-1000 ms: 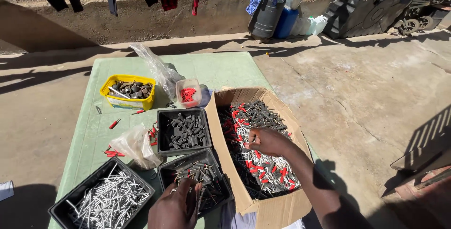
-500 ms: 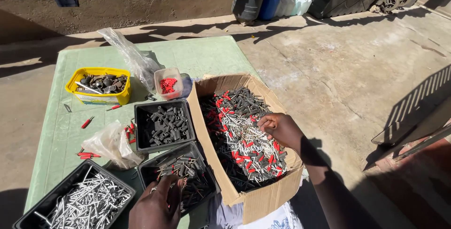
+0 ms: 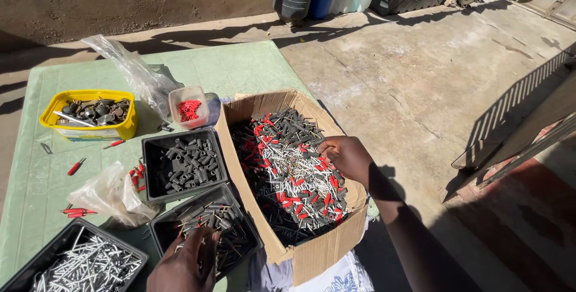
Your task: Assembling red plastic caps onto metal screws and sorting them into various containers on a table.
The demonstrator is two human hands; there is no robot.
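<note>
Green table (image 3: 240,67), right hand (image 3: 348,157) in cardboard box (image 3: 312,253)

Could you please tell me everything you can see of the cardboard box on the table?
The cardboard box is plain brown, open-topped, with creased walls and flaps folded out. It sits at the green table's right edge, its near corner overhanging, beside two black trays. It holds a heap of small grey, white and red parts. The right hand reaches into it at the far wall.

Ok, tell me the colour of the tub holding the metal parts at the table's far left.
Yellow tub; the head view shows it.
</note>
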